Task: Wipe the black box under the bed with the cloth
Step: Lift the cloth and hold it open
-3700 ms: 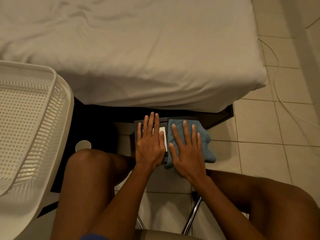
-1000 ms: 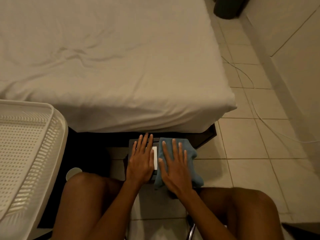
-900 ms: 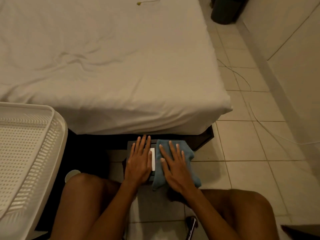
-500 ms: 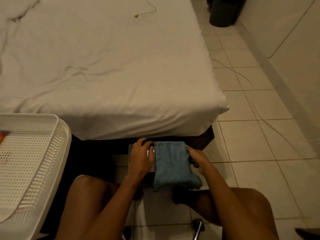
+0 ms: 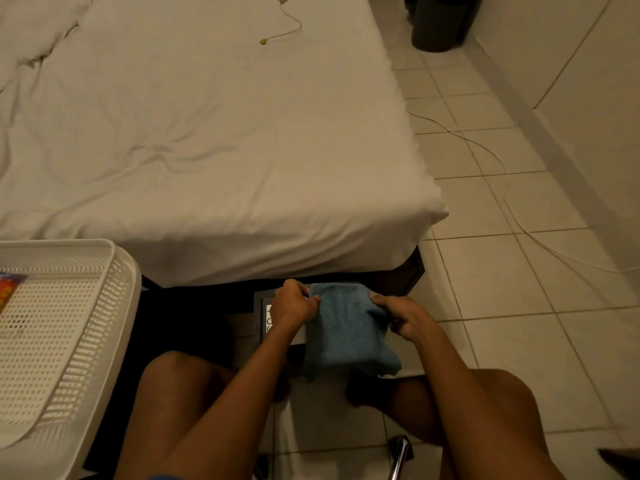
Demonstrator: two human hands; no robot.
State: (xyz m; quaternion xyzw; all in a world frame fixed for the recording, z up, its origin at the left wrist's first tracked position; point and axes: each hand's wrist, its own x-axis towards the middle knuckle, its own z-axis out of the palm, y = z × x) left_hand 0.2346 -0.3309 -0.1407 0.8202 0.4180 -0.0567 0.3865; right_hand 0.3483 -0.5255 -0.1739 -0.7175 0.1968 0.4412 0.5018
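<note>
I see the black box (image 5: 262, 318) on the tiled floor (image 5: 519, 306) at the six o'clock edge of the bed (image 5: 207, 150), its far end tucked under the mattress overhang, with the blue cloth (image 5: 346, 330) draped over its right half and hanging off the near end. My left hand (image 5: 292, 304) is curled closed on the cloth's nine o'clock edge, my right hand (image 5: 403, 317) pinching its three o'clock edge. A white perforated basket (image 5: 65, 327) sits at nine o'clock.

White perforated basket (image 5: 52, 341) at left, dark bin (image 5: 438, 22) by wall, cable (image 5: 512, 209) across tiles
</note>
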